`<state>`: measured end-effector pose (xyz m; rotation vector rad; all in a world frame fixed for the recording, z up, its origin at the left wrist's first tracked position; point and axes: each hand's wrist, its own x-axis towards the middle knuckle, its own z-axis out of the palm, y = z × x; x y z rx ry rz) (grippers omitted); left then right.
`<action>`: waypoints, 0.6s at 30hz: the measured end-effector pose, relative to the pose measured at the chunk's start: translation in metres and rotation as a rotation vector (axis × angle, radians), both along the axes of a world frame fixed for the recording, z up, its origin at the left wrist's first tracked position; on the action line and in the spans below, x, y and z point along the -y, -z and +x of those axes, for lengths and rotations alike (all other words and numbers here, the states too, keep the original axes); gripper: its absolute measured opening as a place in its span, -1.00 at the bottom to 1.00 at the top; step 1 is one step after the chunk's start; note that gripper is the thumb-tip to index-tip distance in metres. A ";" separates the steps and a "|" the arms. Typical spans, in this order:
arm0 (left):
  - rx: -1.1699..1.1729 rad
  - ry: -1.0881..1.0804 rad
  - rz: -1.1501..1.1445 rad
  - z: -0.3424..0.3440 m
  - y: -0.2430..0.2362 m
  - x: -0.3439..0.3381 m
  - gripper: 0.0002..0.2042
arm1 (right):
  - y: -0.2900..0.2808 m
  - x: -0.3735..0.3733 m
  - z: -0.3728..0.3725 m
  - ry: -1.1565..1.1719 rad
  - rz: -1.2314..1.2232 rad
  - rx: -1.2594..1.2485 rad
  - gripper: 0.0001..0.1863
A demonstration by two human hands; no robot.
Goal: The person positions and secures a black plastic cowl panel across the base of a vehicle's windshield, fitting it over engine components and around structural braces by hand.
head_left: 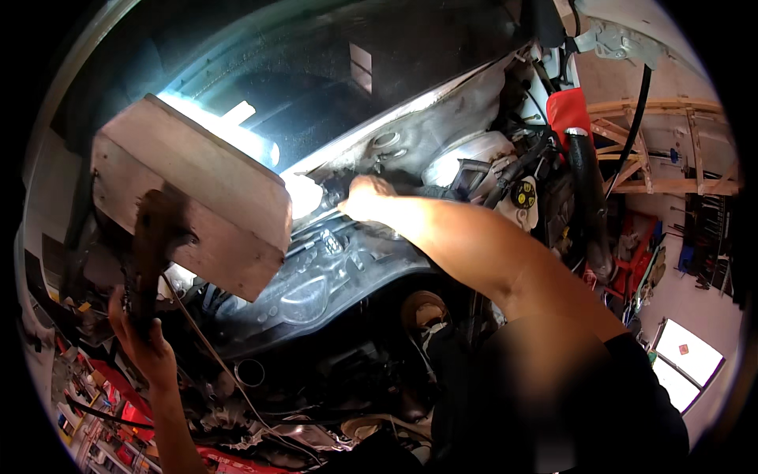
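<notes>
My left hand (148, 347) is wrapped round the dark handle (150, 245) of a boxy work light. The light's pale housing (193, 209) hides its lamp, and a bright glow falls on the windscreen (316, 103) and the bay below it. My right arm stretches across the engine bay. At its end my right hand (368, 197) is closed down by the windscreen's base, with its fingertips by a thin rod or edge; what they grip is hidden. Below the hand lies a black plastic panel (312, 300) with moulded recesses.
A thin cable (209, 340) hangs across the dark engine bay. Right of my arm are a fluid reservoir with a black cap (523, 192), a thick black hose (586, 197) and a red cloth (567, 110). Wooden framing (695, 142) and wall-hung tools (711, 229) stand beyond.
</notes>
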<state>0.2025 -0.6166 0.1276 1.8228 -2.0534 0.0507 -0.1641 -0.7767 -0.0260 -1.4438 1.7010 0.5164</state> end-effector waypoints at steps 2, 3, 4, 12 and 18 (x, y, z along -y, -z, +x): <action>-0.105 -0.071 0.033 0.006 0.008 -0.007 -0.52 | 0.004 0.002 0.001 -0.005 -0.036 -0.020 -0.48; -0.199 -0.152 0.037 0.010 0.014 -0.012 -0.54 | 0.008 0.004 0.003 -0.006 -0.080 -0.056 -0.47; -0.120 -0.173 0.068 0.022 0.020 -0.018 -0.54 | 0.008 0.005 0.007 -0.013 -0.075 -0.057 -0.47; -0.084 -0.289 0.054 0.028 0.047 -0.021 -0.54 | 0.001 0.011 0.009 -0.121 -0.063 -0.164 -0.64; -0.142 -0.270 0.145 0.041 0.046 -0.021 -0.61 | 0.031 0.014 0.002 -0.138 -0.002 -0.094 -0.16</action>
